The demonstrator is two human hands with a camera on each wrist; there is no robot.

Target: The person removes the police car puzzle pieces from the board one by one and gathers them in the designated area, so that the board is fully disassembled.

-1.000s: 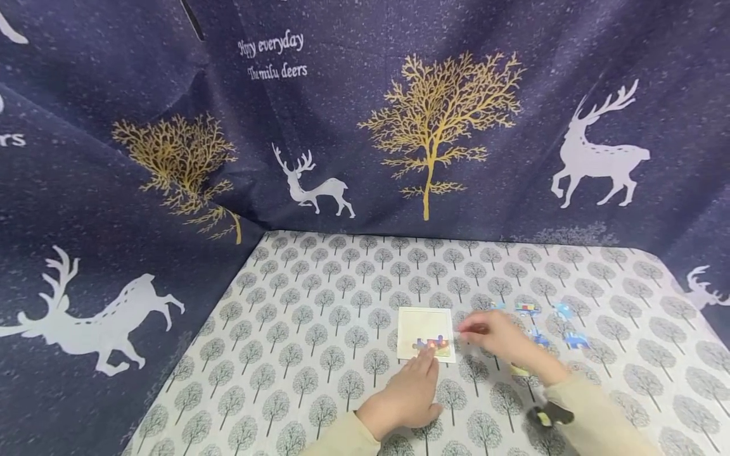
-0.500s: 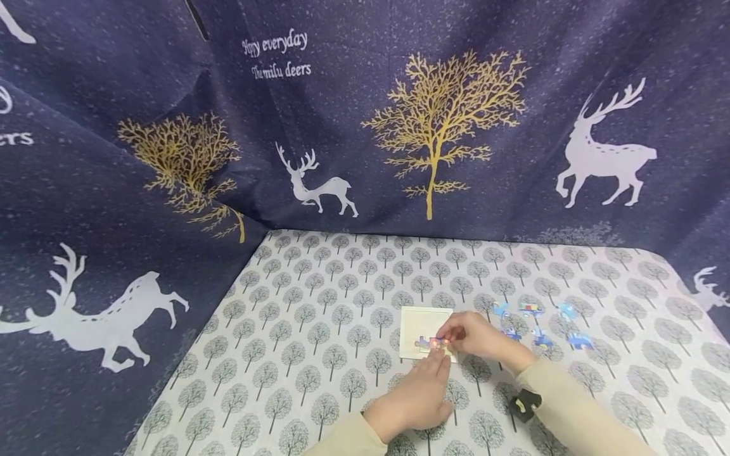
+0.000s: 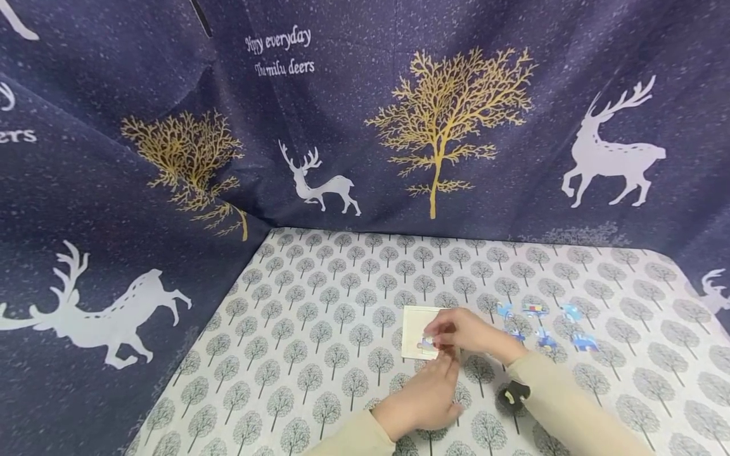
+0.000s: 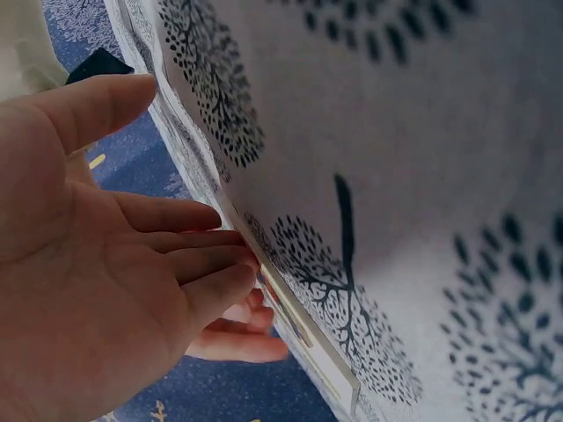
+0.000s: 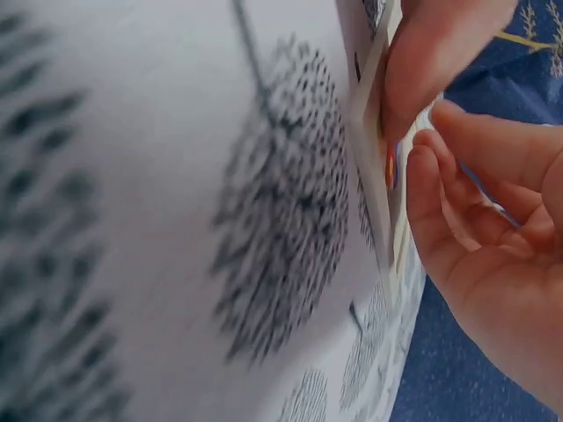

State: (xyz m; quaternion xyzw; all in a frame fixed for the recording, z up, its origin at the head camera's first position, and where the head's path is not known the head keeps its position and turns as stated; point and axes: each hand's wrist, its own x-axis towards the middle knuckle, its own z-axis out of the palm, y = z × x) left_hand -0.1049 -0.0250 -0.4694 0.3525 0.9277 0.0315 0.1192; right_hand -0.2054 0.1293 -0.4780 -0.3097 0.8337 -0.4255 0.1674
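A small pale puzzle tray (image 3: 413, 326) lies on the patterned cloth, with a few joined jigsaw pieces (image 3: 424, 344) along its near side. My left hand (image 3: 424, 392) reaches in from the front, its fingers fairly straight and the tips pressing at the tray's near edge. Over the tray's right half, my right hand (image 3: 470, 332) curls its thumb and fingers together, pinching what seems to be a puzzle piece, mostly hidden by the fingertips. In the right wrist view, a colourful bit of puzzle (image 5: 392, 164) shows below the left fingers.
Several loose blue puzzle pieces (image 3: 545, 339) lie on the cloth to the right of the tray. A dark blue curtain (image 3: 342, 126) with deer and trees hangs behind and at the left. A black wrist device (image 3: 513, 396) sits on the right sleeve.
My right hand has moved left from beside the tray to over it, its fingers now above the near-side pieces. The left hand stays at the tray's near edge.
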